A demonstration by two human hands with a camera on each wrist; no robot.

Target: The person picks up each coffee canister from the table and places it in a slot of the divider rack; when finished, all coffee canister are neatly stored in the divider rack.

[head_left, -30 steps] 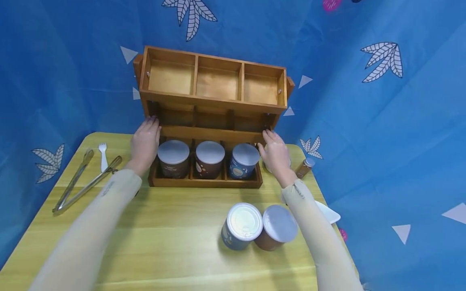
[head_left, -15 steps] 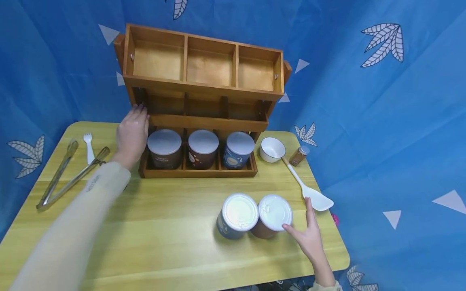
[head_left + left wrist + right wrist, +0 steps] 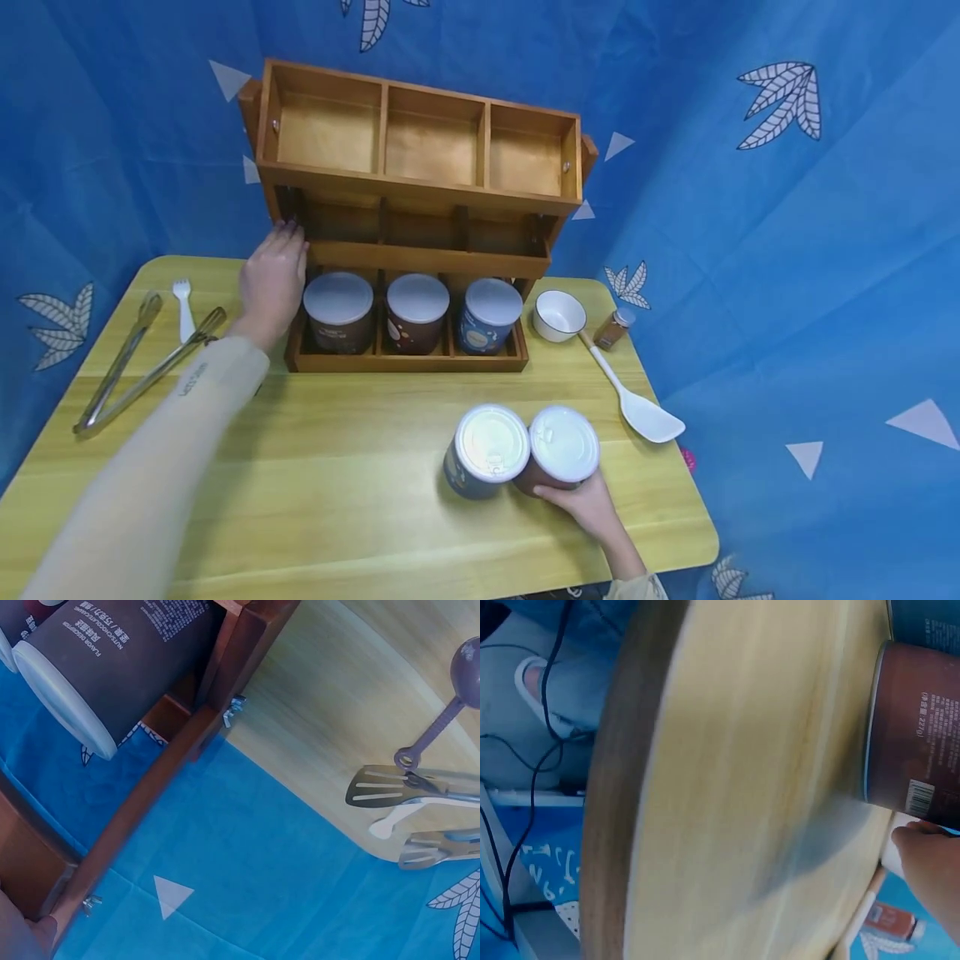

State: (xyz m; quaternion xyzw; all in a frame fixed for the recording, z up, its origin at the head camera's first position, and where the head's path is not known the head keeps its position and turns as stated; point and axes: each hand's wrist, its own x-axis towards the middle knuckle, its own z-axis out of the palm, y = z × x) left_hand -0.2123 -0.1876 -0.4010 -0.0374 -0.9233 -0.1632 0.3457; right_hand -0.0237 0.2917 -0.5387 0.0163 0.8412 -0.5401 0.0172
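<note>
My left hand point(image 3: 272, 287) grips the left side of the tiered wooden rack point(image 3: 420, 363) at its middle shelf. In the left wrist view, part of that hand point(image 3: 24, 930) shows against the wooden side post point(image 3: 135, 814). On the right of the table, my right hand point(image 3: 594, 510) holds a brown can point(image 3: 564, 443) with a white lid, thumb along its front side; its other fingers are mostly hidden. A blue can point(image 3: 487, 450) stands upright directly beside it. Three lidded cans, including a dark brown can point(image 3: 112, 660), sit in the rack's bottom compartments.
Metal tongs point(image 3: 142, 375) and a white fork point(image 3: 184, 310) lie at the left. To the rack's right are a white bowl point(image 3: 559, 315), a white spatula point(image 3: 648, 417) and a small brown jar point(image 3: 614, 328). Blue cloth point(image 3: 750, 250) hangs behind the table point(image 3: 337, 500).
My right hand has left the rack's right side, come down to the front right and taken hold of the brown can. The left hand has stayed at the rack, and the head view has shifted.
</note>
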